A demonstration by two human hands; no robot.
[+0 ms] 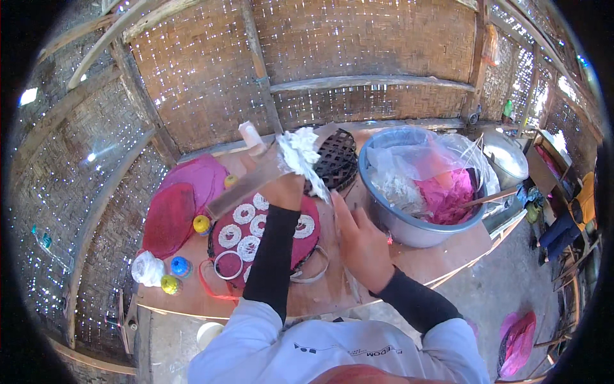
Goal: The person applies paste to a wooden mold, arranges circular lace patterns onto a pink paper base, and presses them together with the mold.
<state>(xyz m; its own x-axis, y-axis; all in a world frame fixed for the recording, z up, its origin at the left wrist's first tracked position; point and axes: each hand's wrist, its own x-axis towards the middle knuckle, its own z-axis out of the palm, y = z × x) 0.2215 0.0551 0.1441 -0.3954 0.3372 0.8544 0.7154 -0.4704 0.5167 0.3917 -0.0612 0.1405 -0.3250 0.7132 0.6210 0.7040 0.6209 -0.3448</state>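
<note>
My left hand is raised above the table, gripping a clump of white shredded strands and what looks like a long clear tube angled down to the left. My right hand hangs open, fingers apart, between the round red tray and the metal basin. The red tray carries several white rings of shredded stuff and one loose ring mould.
The basin holds plastic bags, white shreds and a pink mass. A black lattice basket sits behind the tray. Red round mats, small coloured caps and a white bag lie left. Woven bamboo walls surround.
</note>
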